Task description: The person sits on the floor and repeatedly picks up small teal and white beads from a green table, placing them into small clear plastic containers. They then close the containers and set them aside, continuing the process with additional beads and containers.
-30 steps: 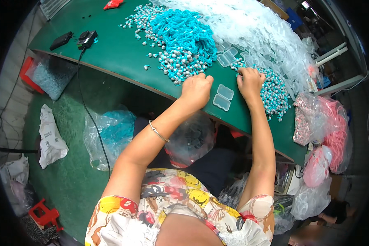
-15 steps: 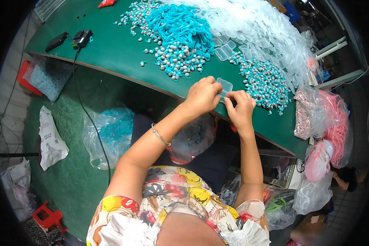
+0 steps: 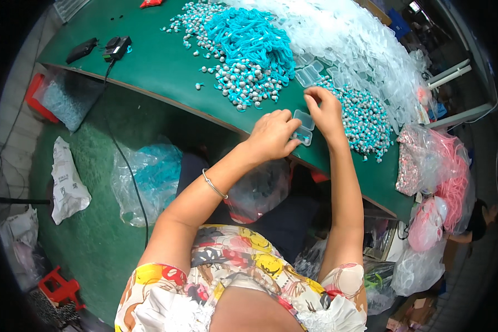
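A small clear plastic case (image 3: 304,119), its lid folded back, lies near the table's front edge with a few turquoise bits inside. My left hand (image 3: 272,133) grips it from the left, fingers along one side and thumb at its near edge. My right hand (image 3: 323,108) is raised beyond the case, fingers curled in and thumb close to the index finger; whatever they may hold is hidden. Beside that hand spreads a heap of small grey-and-turquoise bead-like pieces (image 3: 365,124). Another clear case (image 3: 310,73) lies open just past its fingertips.
Turquoise cords (image 3: 252,41) are heaped left of centre, with more grey-ended pieces (image 3: 246,83) before them. A large mound of clear cases (image 3: 343,33) covers the back. A black device (image 3: 116,48) with a cable sits at left. Bags of pink cords (image 3: 451,166) hang at right.
My right hand has left the case and moved up and away toward the far open case and the heap. My left hand stays on the case, which now shows more fully.
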### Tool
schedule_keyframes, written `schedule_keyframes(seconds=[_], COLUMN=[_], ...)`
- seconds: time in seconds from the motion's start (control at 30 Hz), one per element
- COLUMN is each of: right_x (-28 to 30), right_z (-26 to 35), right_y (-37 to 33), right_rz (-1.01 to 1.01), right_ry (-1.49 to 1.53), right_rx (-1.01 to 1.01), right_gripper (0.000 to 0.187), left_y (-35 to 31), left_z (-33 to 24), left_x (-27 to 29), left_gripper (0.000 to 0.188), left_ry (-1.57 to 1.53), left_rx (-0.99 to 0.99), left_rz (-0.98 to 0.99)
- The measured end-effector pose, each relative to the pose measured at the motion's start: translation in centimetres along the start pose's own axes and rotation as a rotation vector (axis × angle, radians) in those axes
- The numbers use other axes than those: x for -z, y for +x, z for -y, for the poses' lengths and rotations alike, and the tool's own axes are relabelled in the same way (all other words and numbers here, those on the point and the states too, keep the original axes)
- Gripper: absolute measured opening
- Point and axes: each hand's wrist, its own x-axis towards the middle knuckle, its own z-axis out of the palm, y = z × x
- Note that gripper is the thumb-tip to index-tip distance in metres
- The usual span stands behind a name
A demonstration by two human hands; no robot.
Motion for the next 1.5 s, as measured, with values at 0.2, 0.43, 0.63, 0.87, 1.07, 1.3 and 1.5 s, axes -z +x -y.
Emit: schedule_keyframes(seconds=[0.2,0.43,0.63,0.87,1.07,1.3,1.5], right_x=[-5.1,-4.5,0.9,3.7,3.2,2.0,2.0], right_z=[-1.1,-3.7,-2.0,-0.1,2.5,2.7,2.9], right_y=[5.1,5.0,-1.3,-7.1,-7.6,-7.4,-7.3], right_rz=[-0.099,-0.114,-0.039,0.038,0.005,0.001,0.048], right_ry=[-0.362,-0.254,0.502,0.633,0.251,0.003,-0.173], right_rx=[0.046,0.025,-0.245,-0.416,-0.117,0.2,0.336], right_gripper=[0.018,0.017,0.016,0.015,0.016,0.018,0.019], left_y=[-0.5,-0.6,-0.8,-0.6,-0.6,-0.5,-0.4], left_z=[1.3,1.4,1.5,1.5,1.6,1.8,1.8], left_x=[0.7,0.5,0.3,0.3,0.5,0.5,0.3], left_gripper=[0.04,0.037,0.039,0.038,0.04,0.042,0.042], left_ry=[-0.021,-0.075,-0.064,-0.05,-0.078,-0.089,-0.098], left_rx=[-0.056,-0.019,-0.034,-0.032,-0.012,-0.012,-0.034], left_rz=[-0.023,-0.036,-0.075,-0.073,-0.054,-0.037,-0.059])
